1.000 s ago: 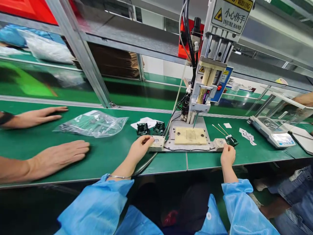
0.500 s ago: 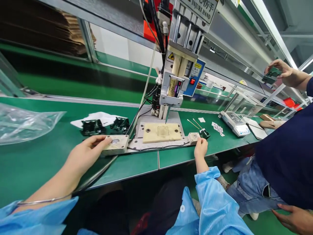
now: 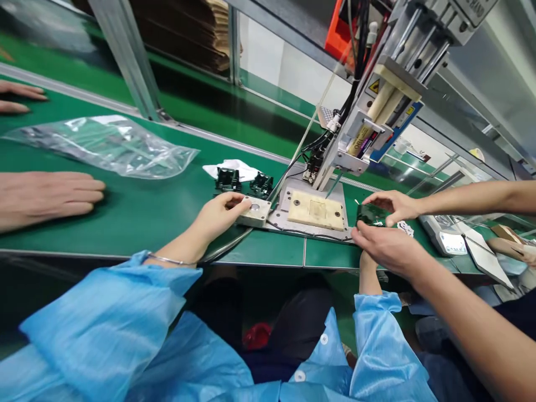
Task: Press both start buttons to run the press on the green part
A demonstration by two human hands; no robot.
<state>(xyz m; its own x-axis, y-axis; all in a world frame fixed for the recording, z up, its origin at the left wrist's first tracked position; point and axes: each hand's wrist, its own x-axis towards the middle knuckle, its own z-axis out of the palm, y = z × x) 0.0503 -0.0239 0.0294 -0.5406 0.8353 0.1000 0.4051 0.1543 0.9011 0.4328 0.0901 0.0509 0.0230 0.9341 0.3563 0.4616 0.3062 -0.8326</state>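
My left hand (image 3: 221,216) grips the left end of a metal button box (image 3: 263,208), its thumb on top near the round silver button. Of my right hand (image 3: 368,262), only the wrist and lower part show. A co-worker's two hands (image 3: 391,245) cover its fingers and hold a dark, block-like part (image 3: 368,214) above the bench. Between my hands lies a cream fixture plate (image 3: 301,210) with a square mark in its middle. Over it hangs the thin tip (image 3: 334,186) of a dispensing machine (image 3: 372,120). The right button box is hidden behind the hands.
Two black parts (image 3: 228,180) sit by white paper (image 3: 247,169) left of the machine. A clear plastic bag (image 3: 121,148) lies farther left, near another person's hands (image 3: 50,201). Cables (image 3: 226,245) run over the bench edge. A scale (image 3: 450,240) and notebook (image 3: 486,254) stand right.
The view has swung left and tilted. The co-worker's hands have come down with a dark part in front of my right hand. My left hand stays on the left button box.
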